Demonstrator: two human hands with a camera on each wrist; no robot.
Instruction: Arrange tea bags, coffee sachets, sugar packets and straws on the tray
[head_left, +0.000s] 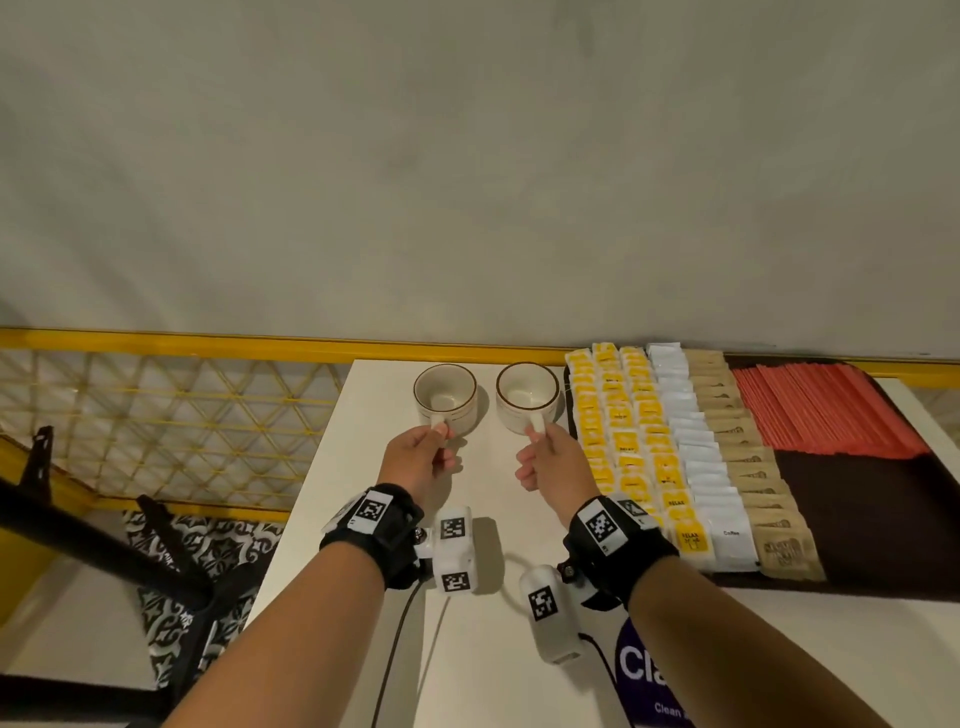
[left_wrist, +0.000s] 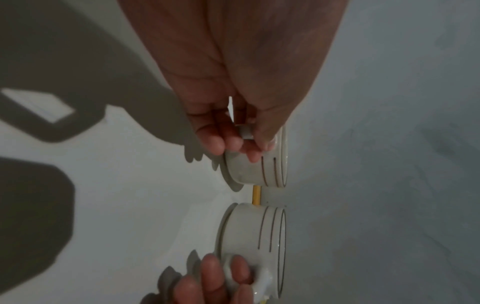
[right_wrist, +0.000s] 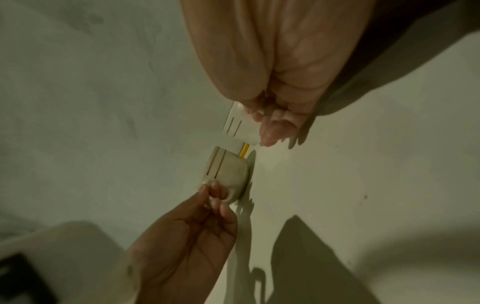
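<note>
Both forearms outstretched — each hand (head_left: 415, 457) pinching a cup handle (head_left: 439, 422)

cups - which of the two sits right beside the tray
The cup held by the right hand: right cup, beside the tray. The left cup stands farther off.

Two cups sit side by side at the table's (head_left: 358, 519) far edge, left cup (head_left: 445, 398) and right cup (head_left: 527, 397); the tray (head_left: 857, 519) lies just right of them, sachet rows (head_left: 675, 441) filling its left half, straws (head_left: 821, 410) at its far right.
</note>
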